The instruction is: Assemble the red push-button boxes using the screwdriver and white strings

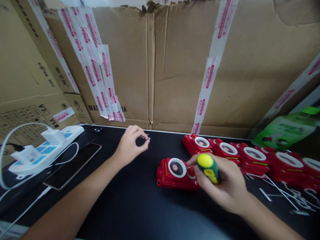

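Power strip: a white power strip [47, 150] is lying at the far left of the black table [135, 203], with two white chargers [53, 136] plugged in and white cables [7, 156] looping off it.
Phone: a dark phone [72, 165] is lying flat just beside the strip, on its right.
Left hand: the left hand [131, 145] is hovering over the table left of centre, its thumb and forefinger pinched nearly closed on a tiny screw [147, 137]; the screw is too small to make out clearly.
Backdrop: taped cardboard boxes [175, 73] are standing along the back edge of the table.
Red unit: a red plastic unit [175, 173] with a white round ring on top is sitting alone at the middle of the table, between the two hands and touching the right hand's fingertips.
Right hand: the right hand [225, 186] is wrapping its fingers [200, 175] tightly around a screwdriver [208, 167] with a green and yellow handle, the handle end pointing up toward the camera; the shaft is hidden behind the hand.
Row of units: more red units [252, 156] of the same kind are lining up behind the right hand, running toward the right edge.
Metal bits: thin metal rods and wires [287, 196] are lying scattered at the right, in front of that row.
Green pack: a green packet [287, 128] is leaning against the boxes at the far right.
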The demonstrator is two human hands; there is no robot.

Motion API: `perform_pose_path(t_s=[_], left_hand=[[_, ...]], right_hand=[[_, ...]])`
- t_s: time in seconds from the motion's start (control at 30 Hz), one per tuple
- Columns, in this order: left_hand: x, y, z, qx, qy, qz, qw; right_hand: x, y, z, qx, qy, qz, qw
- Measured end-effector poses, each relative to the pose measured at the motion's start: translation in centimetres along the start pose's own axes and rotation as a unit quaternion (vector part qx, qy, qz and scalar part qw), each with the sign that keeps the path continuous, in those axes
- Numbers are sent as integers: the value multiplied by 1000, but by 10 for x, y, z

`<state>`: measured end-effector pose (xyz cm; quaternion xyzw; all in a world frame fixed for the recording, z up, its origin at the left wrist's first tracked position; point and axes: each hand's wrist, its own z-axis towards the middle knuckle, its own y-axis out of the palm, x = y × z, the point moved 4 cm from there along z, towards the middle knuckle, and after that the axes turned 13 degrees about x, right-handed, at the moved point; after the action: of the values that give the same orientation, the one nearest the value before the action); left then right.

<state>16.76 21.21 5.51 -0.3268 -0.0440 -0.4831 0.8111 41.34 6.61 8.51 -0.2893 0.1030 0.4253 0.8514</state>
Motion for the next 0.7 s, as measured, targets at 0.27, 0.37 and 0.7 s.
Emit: perform_pose_path(t_s=[0.27, 0.37, 0.7], left_hand=[[-75, 18, -4, 19, -88, 112, 990], [-79, 16, -3, 25, -103, 113, 988], [-22, 6, 2, -48, -91, -31, 994]], right_hand=[[21, -12, 3, 61, 139, -49, 987], [22, -13, 5, 79, 150, -48, 984], [40, -19, 10, 97, 184, -49, 977]])
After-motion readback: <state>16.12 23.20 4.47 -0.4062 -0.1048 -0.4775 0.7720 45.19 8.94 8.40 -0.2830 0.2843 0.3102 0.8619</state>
